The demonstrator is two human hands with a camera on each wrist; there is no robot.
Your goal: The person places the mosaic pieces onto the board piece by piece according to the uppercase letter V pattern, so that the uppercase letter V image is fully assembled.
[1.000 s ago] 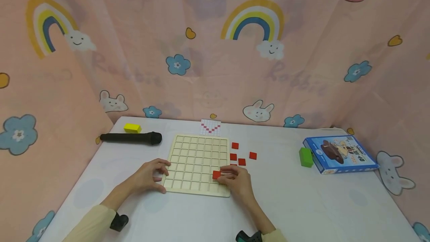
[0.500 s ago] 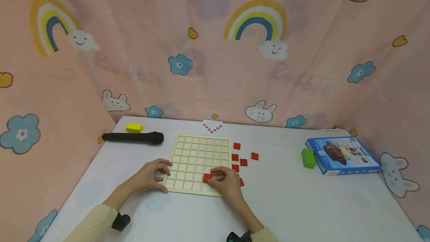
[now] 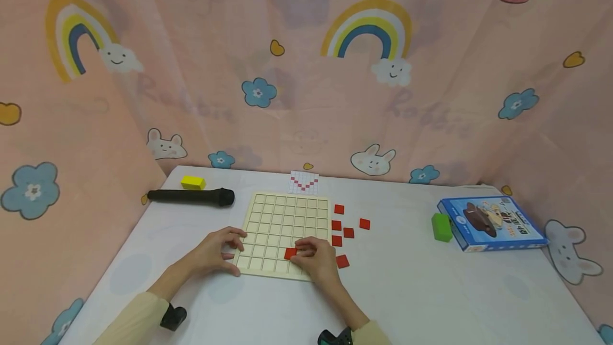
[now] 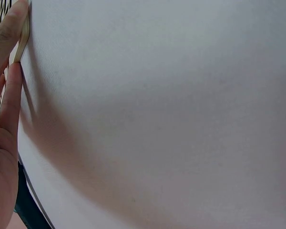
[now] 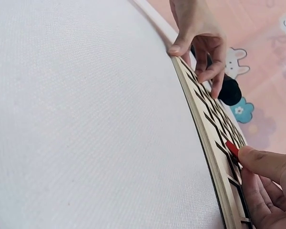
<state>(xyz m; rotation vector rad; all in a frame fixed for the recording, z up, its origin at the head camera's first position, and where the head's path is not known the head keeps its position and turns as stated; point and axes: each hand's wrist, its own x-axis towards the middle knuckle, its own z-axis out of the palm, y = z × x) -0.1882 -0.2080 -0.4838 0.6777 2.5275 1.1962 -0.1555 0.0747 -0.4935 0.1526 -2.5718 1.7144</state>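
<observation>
In the head view, a pale wooden grid board (image 3: 275, 228) lies on the white table. My left hand (image 3: 213, 252) holds its near left corner, thumb at the corner and bent fingers along the left edge. My right hand (image 3: 318, 262) pinches a red square tile (image 3: 290, 253) between thumb and fingers, over the nearer rows of the board. The right wrist view shows that tile (image 5: 232, 148) tilted at the grid cells. Further red tiles, among them one tile (image 3: 342, 261) beside my right hand, lie to the board's right.
Behind the board is a card (image 3: 304, 182) with a red V pattern on a grid. A black microphone (image 3: 191, 196) and yellow block (image 3: 193, 182) lie at the back left. At the right are a green block (image 3: 441, 227) and a blue box (image 3: 493, 223).
My right hand has moved left across the board with the red tile, uncovering tiles at the board's right. My left hand stays at the corner. The head view has shifted slightly.
</observation>
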